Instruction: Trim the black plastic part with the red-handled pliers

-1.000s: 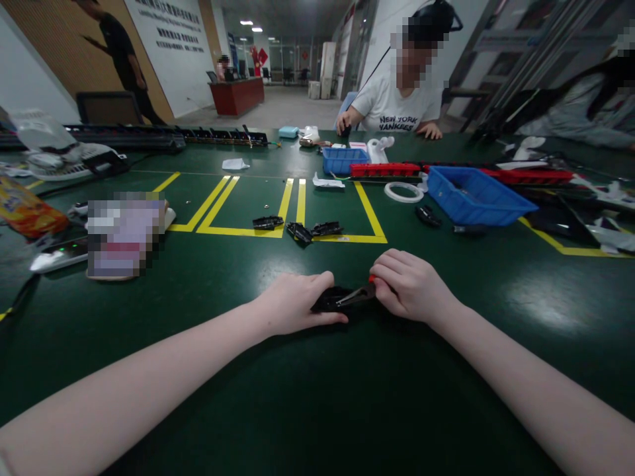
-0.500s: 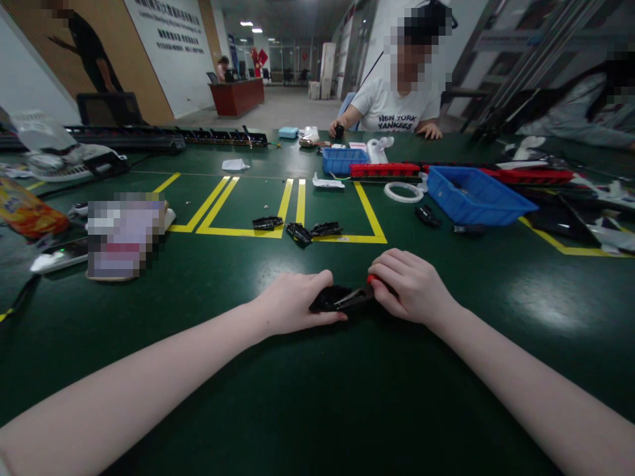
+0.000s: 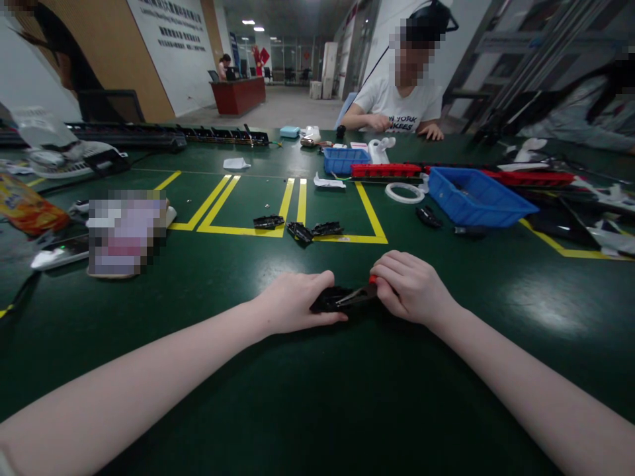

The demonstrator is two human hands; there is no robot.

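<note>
My left hand (image 3: 297, 301) is closed around a black plastic part (image 3: 325, 301), thumb above and fingers below it. My right hand (image 3: 414, 284) grips the red handle of a pair of pliers (image 3: 357, 295). Their narrow metal jaws point left and meet the black part; the exact contact point is too dark to make out. Beyond my hands, several similar black parts lie on the table: one on the left (image 3: 268, 221), one in the middle (image 3: 300, 233) and one beside it (image 3: 328, 229).
On the green table (image 3: 317, 410), yellow tape (image 3: 238, 231) marks out boxes. A large blue bin (image 3: 479, 198), a small blue bin (image 3: 346, 160), a white tape roll (image 3: 404, 192) and red strips (image 3: 385, 170) lie farther off. A phone-like object (image 3: 126, 231) lies left. Across the table sits a person (image 3: 404, 109).
My hands keep nearly the same place, with the pliers' jaws still at the black part. The person across has drawn one hand back from a small black object on the table.
</note>
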